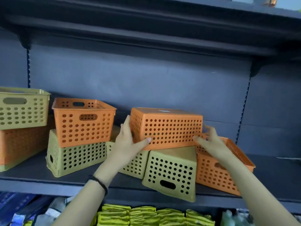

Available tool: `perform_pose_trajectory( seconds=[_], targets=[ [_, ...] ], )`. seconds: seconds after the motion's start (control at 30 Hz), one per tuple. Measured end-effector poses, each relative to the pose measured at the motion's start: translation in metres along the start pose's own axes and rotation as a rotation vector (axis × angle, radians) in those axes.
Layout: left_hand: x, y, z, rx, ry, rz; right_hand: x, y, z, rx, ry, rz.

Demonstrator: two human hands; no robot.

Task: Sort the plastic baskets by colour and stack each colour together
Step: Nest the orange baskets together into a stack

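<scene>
Hands grip the upturned orange basket (167,128) at centre frame: left hand (128,139) clasping its end, right hand (210,141) touching loosely. Light, stiff, perforated plastic; I'd hold both ends.

Dark metal shelf (48,175) — below it, folded yellow-green cloths (146,216), blue packets (19,207)

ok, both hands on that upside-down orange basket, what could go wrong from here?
1. The upside-down orange basket rests on a tilted green basket that overhangs the shelf edge; lifting could tip it off.
2. The right hand looks blurred, its fingers barely on the corner, while the left hand grips the other end; the grip may be uneven.
3. The upright orange basket sits on another green one nearby and could be knocked.
</scene>
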State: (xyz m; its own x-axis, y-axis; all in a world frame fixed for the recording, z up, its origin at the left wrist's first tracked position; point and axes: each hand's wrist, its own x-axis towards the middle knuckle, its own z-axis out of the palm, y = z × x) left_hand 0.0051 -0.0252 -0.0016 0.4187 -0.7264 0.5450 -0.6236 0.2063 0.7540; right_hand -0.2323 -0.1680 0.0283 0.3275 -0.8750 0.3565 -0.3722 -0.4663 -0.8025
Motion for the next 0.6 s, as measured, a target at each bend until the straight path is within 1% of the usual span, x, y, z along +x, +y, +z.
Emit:
perform_pose_trajectory(
  seconds=[0.03,0.1,0.17,0.2,0.3,0.4,0.5,0.6],
  targets=[
    [0.003,-0.001,0.003,-0.011,-0.046,-0.036,0.006,0.001,-0.001,-0.006,-0.061,0.055],
    [0.009,-0.003,0.013,-0.013,-0.061,-0.03,0.019,0.006,-0.003,-0.03,-0.137,0.131],
    [0.015,-0.004,0.019,-0.009,-0.005,-0.002,0.025,0.009,-0.004,-0.035,-0.165,0.132],
    [0.018,-0.005,0.02,-0.027,0.039,0.001,0.026,0.01,-0.005,0.0,-0.159,0.119],
    [0.028,-0.005,0.022,-0.085,0.104,0.011,0.029,0.014,-0.009,0.1,-0.114,0.022],
    [0.038,-0.002,0.015,-0.103,0.113,0.069,0.04,0.017,-0.016,0.141,-0.013,-0.09],
    [0.052,-0.006,0.0,-0.056,0.039,0.073,0.047,0.017,-0.025,0.217,0.047,-0.187],
    [0.061,-0.006,-0.013,-0.008,-0.026,0.06,0.05,0.013,-0.031,0.316,0.054,-0.262]
  ],
)
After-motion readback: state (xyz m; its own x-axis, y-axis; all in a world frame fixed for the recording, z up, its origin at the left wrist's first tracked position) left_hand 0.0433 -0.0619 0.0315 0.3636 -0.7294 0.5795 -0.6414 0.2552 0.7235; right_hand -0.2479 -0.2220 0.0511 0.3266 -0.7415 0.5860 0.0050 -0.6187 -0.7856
